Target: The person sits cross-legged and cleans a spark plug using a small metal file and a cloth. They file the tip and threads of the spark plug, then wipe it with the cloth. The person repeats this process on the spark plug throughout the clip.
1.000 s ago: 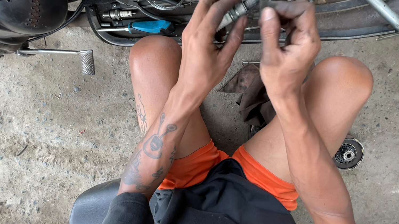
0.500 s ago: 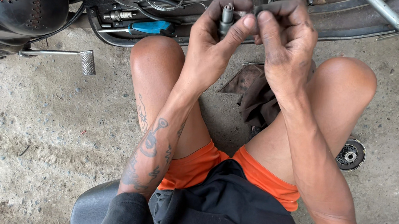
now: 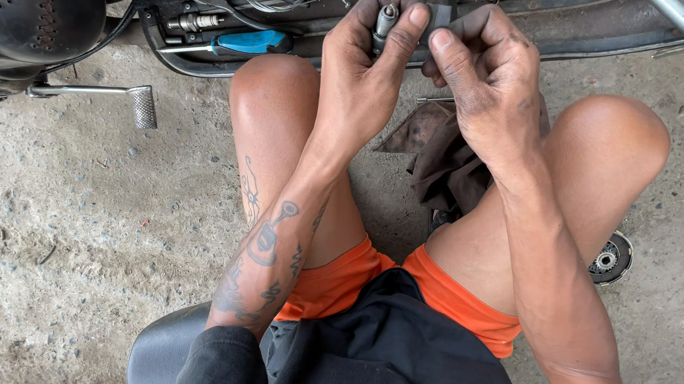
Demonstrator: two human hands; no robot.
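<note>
The left hand (image 3: 366, 76) has its grip pinched around a small grey metal spark plug (image 3: 383, 21) held up above the knees, the right hand (image 3: 485, 82) rubs it with a little dark strip (image 3: 439, 16), and the plug looks hard, light and greasy, best held by its middle.
</note>
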